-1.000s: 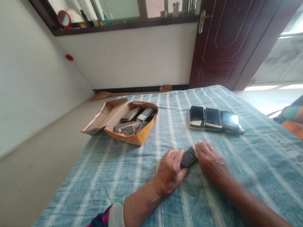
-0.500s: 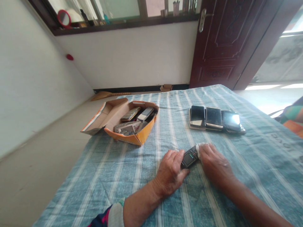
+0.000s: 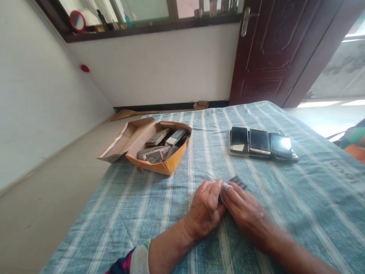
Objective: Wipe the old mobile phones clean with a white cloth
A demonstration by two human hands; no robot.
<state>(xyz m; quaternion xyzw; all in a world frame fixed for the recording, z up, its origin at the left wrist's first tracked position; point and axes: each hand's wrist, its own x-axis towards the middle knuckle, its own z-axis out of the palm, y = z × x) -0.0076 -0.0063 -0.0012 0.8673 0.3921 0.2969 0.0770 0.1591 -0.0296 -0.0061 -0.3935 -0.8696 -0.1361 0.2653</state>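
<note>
A dark keypad phone (image 3: pixel 238 182) lies low over the striped cloth, its keypad end showing and its screen hidden under my fingers. My left hand (image 3: pixel 205 205) grips the phone's near left end between thumb and fingers. In my right hand (image 3: pixel 245 211) is a white wipe (image 3: pixel 225 190), pressed onto the phone's screen end close against the left fingers. Beyond the hands, to the right, several smartphones lie in low stacks side by side, among them a black one (image 3: pixel 238 140) and a gold-rimmed one (image 3: pixel 259 141).
An open orange cardboard box (image 3: pixel 178 154) holding several old phones stands left of my hands, its lid (image 3: pixel 125 139) folded out leftward. Blue-and-white striped cloth (image 3: pixel 159 213) covers the table. A dark red door (image 3: pixel 265 57) stands behind, and colourful fabric (image 3: pixel 353 140) shows at the right edge.
My right hand has slid left with the wipe, from the phone's keypad end to its screen end. The keypad is now uncovered and the screen hidden. My left hand keeps its grip.
</note>
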